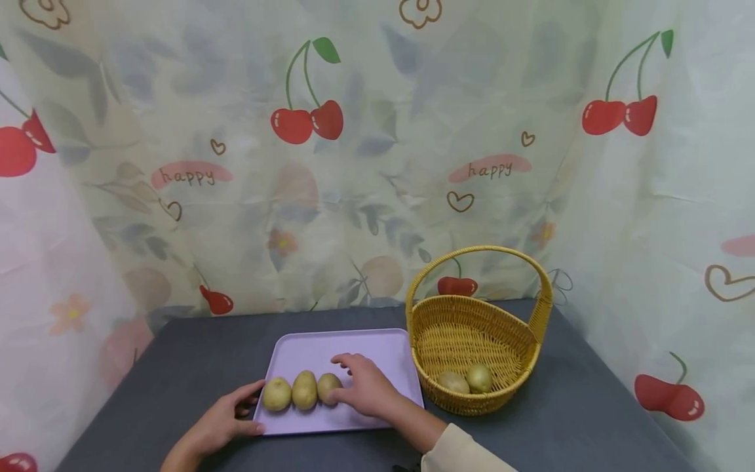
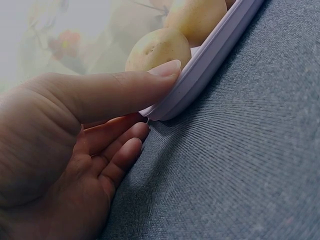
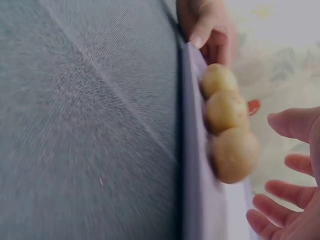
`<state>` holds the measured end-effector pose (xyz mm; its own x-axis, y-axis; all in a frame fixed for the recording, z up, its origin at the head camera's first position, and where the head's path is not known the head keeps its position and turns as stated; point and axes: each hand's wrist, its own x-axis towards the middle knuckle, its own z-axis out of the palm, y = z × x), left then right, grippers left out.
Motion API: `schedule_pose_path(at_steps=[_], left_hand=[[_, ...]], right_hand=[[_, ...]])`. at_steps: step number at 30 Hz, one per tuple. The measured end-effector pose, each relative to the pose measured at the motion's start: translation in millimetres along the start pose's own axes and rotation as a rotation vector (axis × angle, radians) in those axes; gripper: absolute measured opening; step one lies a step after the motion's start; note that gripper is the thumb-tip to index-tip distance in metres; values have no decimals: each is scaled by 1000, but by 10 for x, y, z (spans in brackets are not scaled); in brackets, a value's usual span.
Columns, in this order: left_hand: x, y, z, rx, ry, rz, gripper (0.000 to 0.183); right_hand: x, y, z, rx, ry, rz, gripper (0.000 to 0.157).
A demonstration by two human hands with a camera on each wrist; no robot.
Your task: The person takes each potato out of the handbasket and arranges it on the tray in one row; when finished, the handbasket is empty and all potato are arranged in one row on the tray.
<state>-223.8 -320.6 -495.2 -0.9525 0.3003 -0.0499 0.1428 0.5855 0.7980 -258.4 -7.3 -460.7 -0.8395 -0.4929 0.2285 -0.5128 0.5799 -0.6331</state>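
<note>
Left hand (image 1: 224, 419): lower left of centre in the head view, thumb over the near left corner of the tray (image 1: 366, 344), fingers bent loosely against its outer side; it grips that corner lightly.
Right hand (image 1: 368, 388): over the tray, thumb and fingers spread well apart, holding nothing; its thumb is near the right potato (image 1: 327, 387), with a gap between them in the right wrist view.
Potatoes: the left potato (image 1: 276, 394), middle potato (image 1: 305, 391) and right one stand in a close row on the tray's near left part.
Tray: lilac, low-rimmed, flat at lower centre.
Sleeve (image 1: 466, 452): cream, bottom edge, right of centre.
Basket (image 1: 466, 405): yellow wicker, upright, tall handle, just right of the tray; two potatoes (image 1: 480, 378) inside.
Table (image 1: 200, 360): dark grey, under everything.
Curtain (image 1: 377, 170): cherries and "happy" print, filling the upper frame.
</note>
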Motion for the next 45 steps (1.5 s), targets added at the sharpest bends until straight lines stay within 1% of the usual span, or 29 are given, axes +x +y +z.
schedule_pose_path(at_steps=[4, 7, 10, 12, 15, 19, 22, 26, 29, 32, 37, 40, 43, 45], left_hand=[[-7, -20, -6, -8, -3, 7, 81], [-18, -23, -11, -11, -4, 6, 80], [-27, -16, -8, -13, -8, 1, 80], [-29, -13, -3, -6, -7, -2, 80], [-41, -18, 1, 5, 3, -4, 81], [-59, -26, -5, 10, 22, -3, 83], [-57, -13, -19, 10, 24, 1, 82], [-43, 8, -37, 10, 23, 6, 80], [-34, 2, -34, 6, 20, 4, 80], [-30, -5, -19, 2, 14, 4, 81], [-26, 3, -4, 0, 3, -3, 81], [-18, 11, -6, -4, -1, -17, 81], [-8, 10, -7, -6, -5, -23, 81], [-3, 8, -7, -8, -7, -20, 80]], right_hand=[[-112, -24, -260, 47, -48, -27, 46], [-195, -9, -473, 49, -99, -76, 40], [-269, 18, -695, 31, -173, -140, 37], [-306, 33, -855, 34, -235, -165, 36], [-336, 39, -1099, 47, -314, -152, 35], [-349, 34, -1415, 41, -384, -102, 34], [-336, 79, -1625, 32, -418, -95, 36], [-289, 258, -1828, 27, -429, -80, 41], [-268, 440, -1912, 35, -439, -19, 44], [-274, 613, -1961, 57, -456, 73, 44], [-322, 835, -2026, 110, -506, 262, 45], [-359, 933, -2058, 119, -547, 363, 48], [-407, 1016, -2068, 110, -574, 429, 49], [-440, 1064, -2061, 110, -575, 454, 46]])
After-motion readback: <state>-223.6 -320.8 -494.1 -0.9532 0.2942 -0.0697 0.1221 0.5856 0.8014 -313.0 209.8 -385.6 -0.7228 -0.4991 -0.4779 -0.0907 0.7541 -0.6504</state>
